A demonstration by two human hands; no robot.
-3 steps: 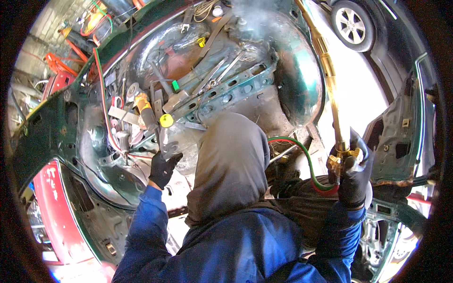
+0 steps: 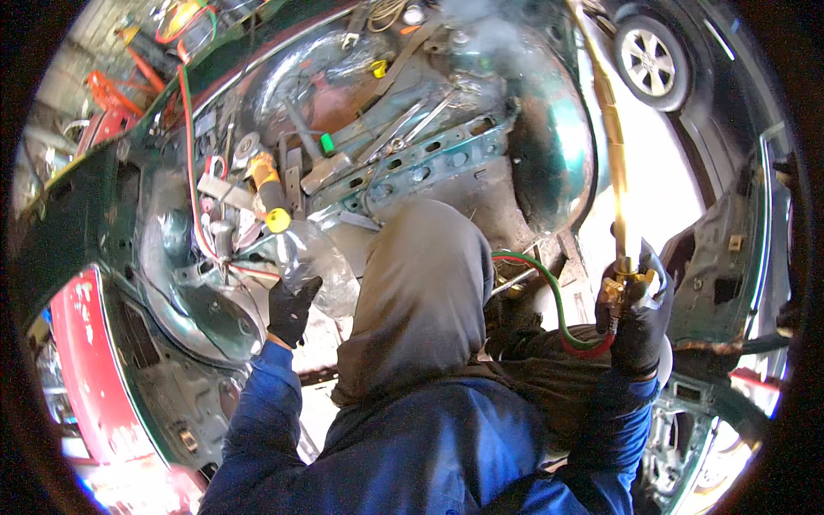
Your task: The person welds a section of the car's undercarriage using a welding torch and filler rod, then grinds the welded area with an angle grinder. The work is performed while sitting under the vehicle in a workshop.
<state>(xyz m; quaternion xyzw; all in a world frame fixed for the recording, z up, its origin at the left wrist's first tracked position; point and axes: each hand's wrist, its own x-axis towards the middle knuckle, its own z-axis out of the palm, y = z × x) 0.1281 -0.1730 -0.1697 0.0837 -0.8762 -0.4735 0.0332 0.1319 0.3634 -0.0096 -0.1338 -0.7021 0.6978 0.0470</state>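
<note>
My right hand (image 2: pixel 639 322), in a black glove, is closed round the valve end of a long brass gas torch (image 2: pixel 620 189). The torch points up and away, past the right side of a dark green car body. Red and green hoses (image 2: pixel 558 300) run to its lower end. My left hand (image 2: pixel 292 313), also gloved, is at the lower part of a clear plastic bottle (image 2: pixel 302 249) with a yellow cap (image 2: pixel 277 220). Its fingers look closed on the bottle, though the grip is partly hidden. Just beyond the cap lies a yellow angle grinder (image 2: pixel 267 178).
A hammer (image 2: pixel 329 170), wrenches (image 2: pixel 421 122) and other tools lie across the green car body (image 2: pixel 549 146). Smoke (image 2: pixel 493 39) rises at the far side. A dark hood (image 2: pixel 421 283) blocks the middle. A dark car's wheel (image 2: pixel 650 58) stands far right; a red panel (image 2: pixel 94 360) at left.
The bottle's yellow cap has swung left toward the grinder, and the bottle now leans more. My right hand keeps its grip on the torch. The whole view has shifted slightly.
</note>
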